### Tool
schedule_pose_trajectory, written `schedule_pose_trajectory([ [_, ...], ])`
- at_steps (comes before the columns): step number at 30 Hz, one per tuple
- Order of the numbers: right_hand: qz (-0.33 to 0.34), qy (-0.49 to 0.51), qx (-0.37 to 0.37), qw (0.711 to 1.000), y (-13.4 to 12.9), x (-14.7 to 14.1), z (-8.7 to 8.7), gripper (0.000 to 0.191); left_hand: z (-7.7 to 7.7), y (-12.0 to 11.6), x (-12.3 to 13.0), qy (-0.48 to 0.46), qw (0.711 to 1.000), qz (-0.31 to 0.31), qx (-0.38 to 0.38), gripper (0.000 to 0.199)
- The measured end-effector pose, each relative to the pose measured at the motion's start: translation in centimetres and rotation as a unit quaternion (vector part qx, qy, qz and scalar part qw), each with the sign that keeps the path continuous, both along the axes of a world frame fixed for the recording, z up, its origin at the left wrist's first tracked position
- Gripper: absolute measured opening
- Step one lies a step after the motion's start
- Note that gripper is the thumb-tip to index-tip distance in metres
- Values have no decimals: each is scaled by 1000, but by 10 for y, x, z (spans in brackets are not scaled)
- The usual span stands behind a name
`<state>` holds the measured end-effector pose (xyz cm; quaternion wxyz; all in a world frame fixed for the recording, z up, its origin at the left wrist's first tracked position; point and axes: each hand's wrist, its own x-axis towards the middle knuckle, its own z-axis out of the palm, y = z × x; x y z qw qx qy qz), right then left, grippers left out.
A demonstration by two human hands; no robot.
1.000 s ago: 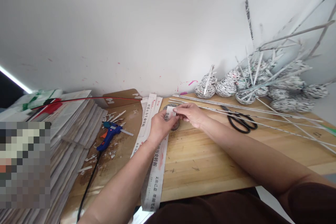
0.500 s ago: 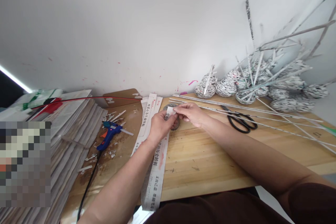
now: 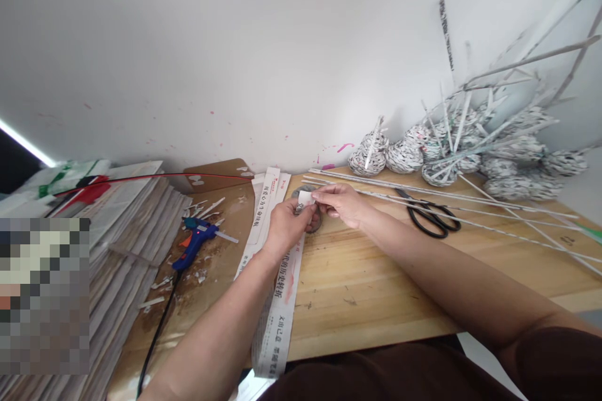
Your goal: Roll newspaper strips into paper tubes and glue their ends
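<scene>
My left hand [image 3: 288, 224] is closed, thumb and fingers pinching a small folded piece of newspaper strip [image 3: 305, 199]. At the right edge of that piece, my right hand [image 3: 343, 203] closes in a pinch with its fingertips. Just behind and below the fingers shows a round grey object [image 3: 316, 224], mostly covered; its kind and whether it is touched I cannot tell. Long newspaper strips [image 3: 277, 319] with printed characters lie beneath my left wrist and hang over the table's front edge.
A blue glue gun [image 3: 194, 244] with a black cord lies left among paper scraps, beside stacked newspapers [image 3: 145, 225]. Black-handled scissors [image 3: 430, 216] and thin rolled paper sticks [image 3: 399, 200] lie right on the wooden table [image 3: 367, 288]. Several woven paper shapes [image 3: 404, 153] stand against the wall.
Both hands stay almost in place on the small paper piece. Its visible part has shifted very slightly between the fingers.
</scene>
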<state>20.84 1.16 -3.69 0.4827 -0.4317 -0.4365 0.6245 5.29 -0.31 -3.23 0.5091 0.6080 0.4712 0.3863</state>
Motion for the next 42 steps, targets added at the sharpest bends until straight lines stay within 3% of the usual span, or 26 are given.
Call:
schedule_pose_trajectory([
  [5,-34,1,-17,999,-1,-3,2,31,3,-2,1,-12,1000,-5,-5,27],
  [27,-67,21,0,998,-6,-11,2,41,9,-7,2,-35,997,-67,-11,26],
  [33,-44,35,29,998,-10,-15,2,45,3,-4,2,-38,998,-44,-17,31],
  [40,60,-31,97,993,-8,-5,2,30,4,-2,0,-69,996,-43,-38,32],
  [42,51,-39,104,993,-8,-3,3,30,2,-1,0,-74,995,-46,-47,32],
])
